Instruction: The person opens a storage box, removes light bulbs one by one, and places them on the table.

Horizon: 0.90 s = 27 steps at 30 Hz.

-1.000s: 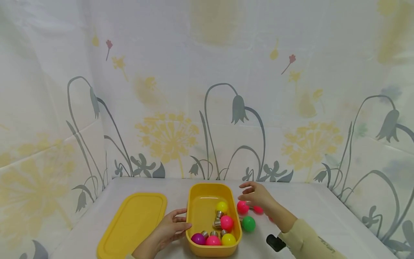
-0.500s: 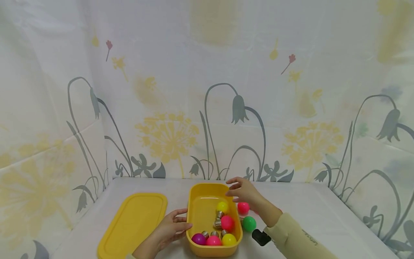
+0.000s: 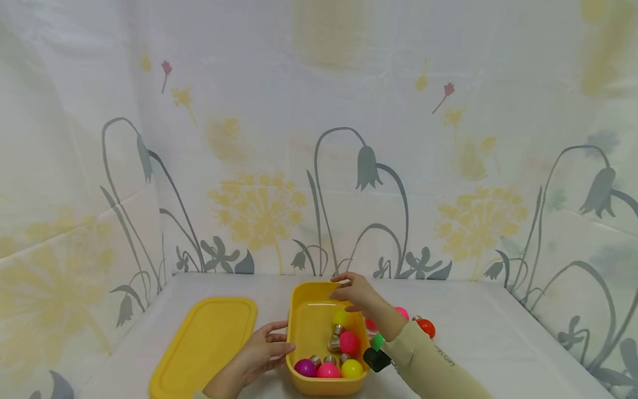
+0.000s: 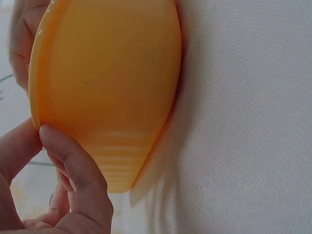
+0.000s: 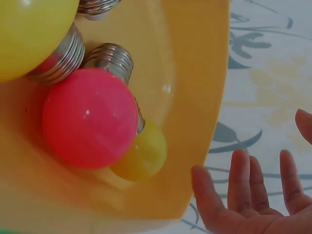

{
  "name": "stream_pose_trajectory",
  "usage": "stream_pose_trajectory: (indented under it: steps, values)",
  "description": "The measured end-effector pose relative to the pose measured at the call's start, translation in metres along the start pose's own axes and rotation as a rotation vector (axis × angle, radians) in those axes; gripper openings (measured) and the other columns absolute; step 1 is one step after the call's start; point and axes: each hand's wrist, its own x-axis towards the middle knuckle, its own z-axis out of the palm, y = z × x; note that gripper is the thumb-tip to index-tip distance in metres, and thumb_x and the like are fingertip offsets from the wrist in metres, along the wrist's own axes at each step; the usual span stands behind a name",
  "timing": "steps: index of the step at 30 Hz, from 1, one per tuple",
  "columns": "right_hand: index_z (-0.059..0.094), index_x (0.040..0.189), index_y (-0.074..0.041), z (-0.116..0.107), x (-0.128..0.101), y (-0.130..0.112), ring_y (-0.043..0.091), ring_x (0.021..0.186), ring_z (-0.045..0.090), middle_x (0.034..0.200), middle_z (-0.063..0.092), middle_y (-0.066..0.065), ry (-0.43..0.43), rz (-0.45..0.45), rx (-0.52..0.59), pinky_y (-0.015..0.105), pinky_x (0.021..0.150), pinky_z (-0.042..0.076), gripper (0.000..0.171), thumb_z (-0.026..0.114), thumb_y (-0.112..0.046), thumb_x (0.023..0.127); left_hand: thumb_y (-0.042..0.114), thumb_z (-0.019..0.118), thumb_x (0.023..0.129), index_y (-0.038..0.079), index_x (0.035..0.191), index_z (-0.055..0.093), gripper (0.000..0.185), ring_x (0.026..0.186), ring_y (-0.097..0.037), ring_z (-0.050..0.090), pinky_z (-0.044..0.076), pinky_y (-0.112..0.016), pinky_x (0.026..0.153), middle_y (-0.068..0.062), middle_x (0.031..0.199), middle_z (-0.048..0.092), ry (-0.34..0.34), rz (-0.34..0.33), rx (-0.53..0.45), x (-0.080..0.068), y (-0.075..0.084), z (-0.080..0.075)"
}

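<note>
Left hand [image 3: 261,346] rests against the near-left wall of the yellow tub [image 3: 305,310], thumb and fingertips pinching its rim (left wrist view shows the thumb [image 4: 73,168] pressed on the tub's outer wall). Right hand [image 3: 355,293] hovers over the tub's far right corner, fingers spread and relaxed, holding nothing; right wrist view shows the fingers [image 5: 241,178] straight, apart from the rim. Tub sits on the counter [image 3: 498,332] about centre, open. Inside it: a yellow bulb [image 3: 341,318] toward the middle, a pink bulb [image 3: 349,342] just nearer, then a purple bulb [image 3: 304,367], another pink bulb [image 3: 328,370] and a second yellow bulb [image 3: 351,368] in a row along the near wall, metal screw bases showing. On the counter right of the tub, partly hidden by the right forearm: a green bulb [image 3: 378,341], a pink-red bulb [image 3: 401,312], an orange-red bulb [image 3: 426,327]. Yellow lid [image 3: 206,343] lies flat left of the tub, apart from it. Floral cloth backdrop [image 3: 319,166] behind.
</note>
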Motion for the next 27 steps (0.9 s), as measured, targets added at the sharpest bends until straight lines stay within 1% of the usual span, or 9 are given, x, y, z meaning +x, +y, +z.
stream_pose_trajectory:
  steps: [5, 8, 10, 14, 17, 19, 21, 24, 27]
  values:
    - [0.053, 0.121, -0.003, 0.006, 0.005, 0.005, 0.032, 0.100, 0.056, 0.108, 0.060, 0.012, 0.021, 0.070, -0.009, 0.061, 0.085, 0.040, 0.042, 0.069, -0.012, 0.083, 0.009, 0.072, 0.081, -0.003, 0.134, 0.038, 0.064, 0.079, -0.018, 0.057, 0.052, -0.031, 0.070, -0.017, 0.106, 0.054, -0.006, 0.001, 0.004, 0.001, -0.002, 0.000]
    - [0.054, 0.120, -0.004, 0.010, 0.009, 0.008, 0.033, 0.100, 0.056, 0.108, 0.060, 0.011, 0.036, 0.095, -0.010, 0.065, 0.083, 0.036, 0.041, 0.069, -0.014, 0.082, 0.009, 0.072, 0.081, -0.003, 0.134, 0.039, 0.064, 0.079, -0.019, 0.056, 0.052, -0.031, 0.071, -0.016, 0.105, 0.054, -0.005, 0.005, 0.005, 0.000, -0.001, 0.000]
    - [0.054, 0.119, -0.004, 0.014, 0.011, 0.010, 0.033, 0.100, 0.057, 0.107, 0.059, 0.011, 0.034, 0.111, 0.003, 0.065, 0.082, 0.036, 0.041, 0.069, -0.014, 0.082, 0.009, 0.072, 0.081, -0.003, 0.134, 0.038, 0.064, 0.079, -0.019, 0.056, 0.052, -0.031, 0.071, -0.016, 0.105, 0.054, -0.002, 0.012, 0.004, 0.000, 0.000, 0.001]
    - [0.051, 0.121, 0.001, 0.022, 0.015, 0.012, 0.035, 0.102, 0.056, 0.113, 0.057, 0.017, -0.001, 0.101, 0.144, 0.060, 0.085, 0.041, 0.040, 0.065, -0.011, 0.086, 0.008, 0.072, 0.081, -0.004, 0.134, 0.039, 0.063, 0.079, -0.018, 0.056, 0.052, -0.030, 0.070, -0.016, 0.105, 0.054, -0.002, 0.021, 0.000, -0.002, 0.000, 0.001]
    - [0.049, 0.122, 0.004, 0.028, 0.018, 0.012, 0.037, 0.102, 0.055, 0.112, 0.056, 0.018, -0.003, 0.080, 0.198, 0.053, 0.084, 0.046, 0.039, 0.062, -0.008, 0.087, 0.007, 0.072, 0.081, -0.004, 0.134, 0.038, 0.063, 0.079, -0.018, 0.056, 0.052, -0.031, 0.071, -0.016, 0.105, 0.053, -0.015, 0.029, -0.007, -0.002, -0.001, 0.001]
    - [0.051, 0.120, 0.004, 0.031, 0.018, 0.011, 0.036, 0.098, 0.055, 0.105, 0.059, 0.015, -0.008, 0.082, 0.153, 0.049, 0.083, 0.047, 0.038, 0.063, -0.007, 0.085, 0.008, 0.071, 0.082, -0.004, 0.134, 0.038, 0.063, 0.079, -0.017, 0.056, 0.052, -0.031, 0.071, -0.015, 0.105, 0.054, -0.017, 0.034, -0.009, -0.002, -0.001, 0.001]
    - [0.052, 0.119, 0.003, 0.034, 0.019, 0.012, 0.034, 0.091, 0.055, 0.098, 0.059, 0.013, -0.047, 0.088, 0.076, 0.046, 0.080, 0.048, 0.039, 0.064, -0.004, 0.083, 0.008, 0.071, 0.082, -0.004, 0.134, 0.039, 0.063, 0.079, -0.017, 0.056, 0.052, -0.031, 0.071, -0.015, 0.104, 0.054, -0.018, 0.037, -0.012, -0.002, -0.001, 0.000]
    - [0.055, 0.118, 0.002, 0.038, 0.019, 0.013, 0.029, 0.083, 0.056, 0.091, 0.058, 0.012, -0.151, 0.106, -0.052, 0.044, 0.079, 0.050, 0.039, 0.065, 0.001, 0.080, 0.008, 0.071, 0.082, -0.003, 0.134, 0.039, 0.062, 0.078, -0.017, 0.057, 0.052, -0.031, 0.071, -0.014, 0.103, 0.054, -0.013, 0.031, -0.012, -0.002, 0.000, 0.001]
    - [0.058, 0.115, 0.000, 0.041, 0.019, 0.016, 0.026, 0.079, 0.058, 0.091, 0.055, 0.012, -0.251, 0.131, -0.141, 0.044, 0.078, 0.052, 0.038, 0.064, 0.005, 0.078, 0.009, 0.071, 0.082, -0.004, 0.134, 0.039, 0.063, 0.079, -0.017, 0.057, 0.052, -0.030, 0.071, -0.015, 0.104, 0.054, -0.020, 0.032, -0.015, -0.003, -0.001, 0.001]
